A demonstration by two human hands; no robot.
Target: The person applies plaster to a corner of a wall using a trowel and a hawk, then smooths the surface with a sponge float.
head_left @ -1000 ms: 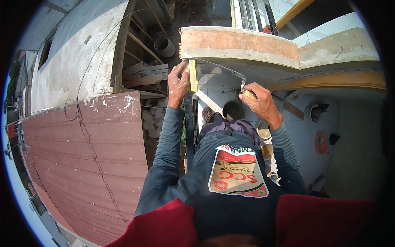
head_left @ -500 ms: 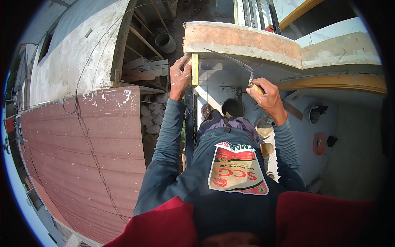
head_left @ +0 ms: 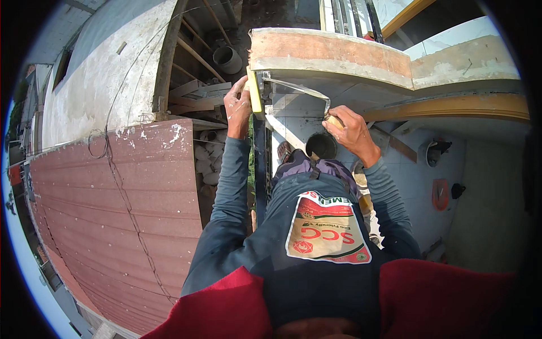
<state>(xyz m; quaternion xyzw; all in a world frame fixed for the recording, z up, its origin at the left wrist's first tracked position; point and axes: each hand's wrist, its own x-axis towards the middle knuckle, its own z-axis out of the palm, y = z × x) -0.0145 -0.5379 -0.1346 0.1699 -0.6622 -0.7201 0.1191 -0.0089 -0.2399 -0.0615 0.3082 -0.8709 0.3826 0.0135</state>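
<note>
My left hand (head_left: pixel 237 108), spotted with mortar, is closed around a narrow yellow bar (head_left: pixel 255 91), whose exact kind I cannot make out. The bar stands on edge, tilted slightly left, by the left end of a wall top (head_left: pixel 330 53) with a rough brownish surface and grey edges. Wrapped in my right hand (head_left: pixel 354 134) is the wooden handle of a trowel (head_left: pixel 299 88) with a bent metal neck. Its thin blade points left below the wall's near edge, with the tip close to the wall corner, right of the bar.
A dark bucket (head_left: pixel 321 146) stands on the floor beyond my legs. To the left lies a reddish corrugated roof (head_left: pixel 113 209) with a cable across it. A grey pipe (head_left: pixel 227 59) and stacked boards (head_left: pixel 195 96) sit beyond; a white bucket (head_left: pixel 433 153) stands right.
My left hand has shifted slightly left with the yellow bar, which now tilts at the wall's end. My right hand has carried the trowel left and a little down, its tip nearing the corner.
</note>
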